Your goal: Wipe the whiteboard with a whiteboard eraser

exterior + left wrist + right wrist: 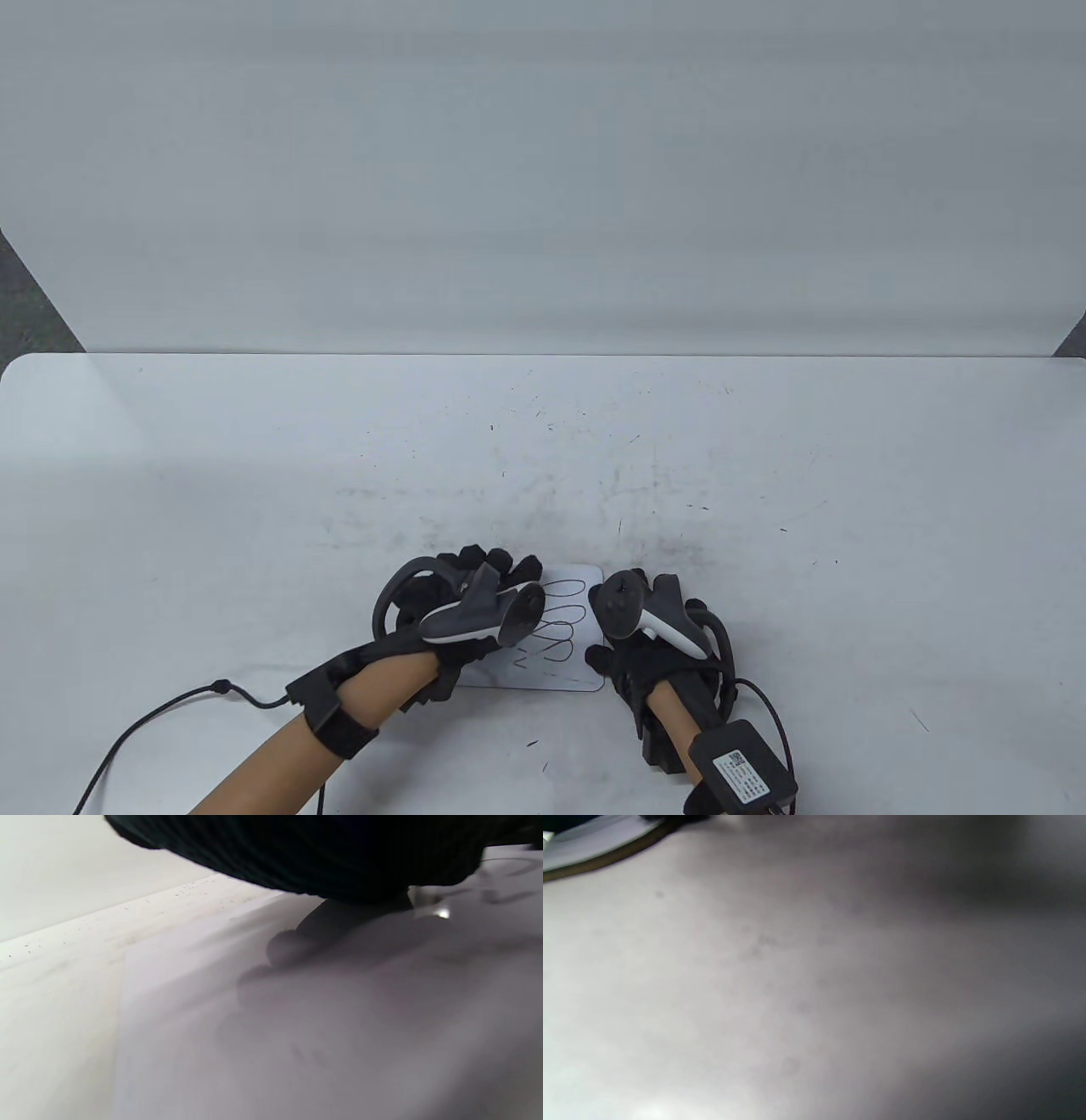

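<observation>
A small whiteboard (551, 671) with black loops scribbled on it lies flat near the table's front edge. My left hand (479, 573) rests on the board's left part. In the left wrist view a gloved fingertip (288, 946) presses on the board's surface (318, 1035). My right hand (632, 658) lies at the board's right edge, palm down. No eraser shows in any view, and what is under the right hand is hidden. The right wrist view is blurred and shows only the table and a corner of the board (581, 844).
The white table (254, 475) bears many small dark marks and smudges, mostly behind the board. A white backdrop (543, 170) stands behind the table's far edge. Black cables (153, 722) run from both wrists toward the front edge.
</observation>
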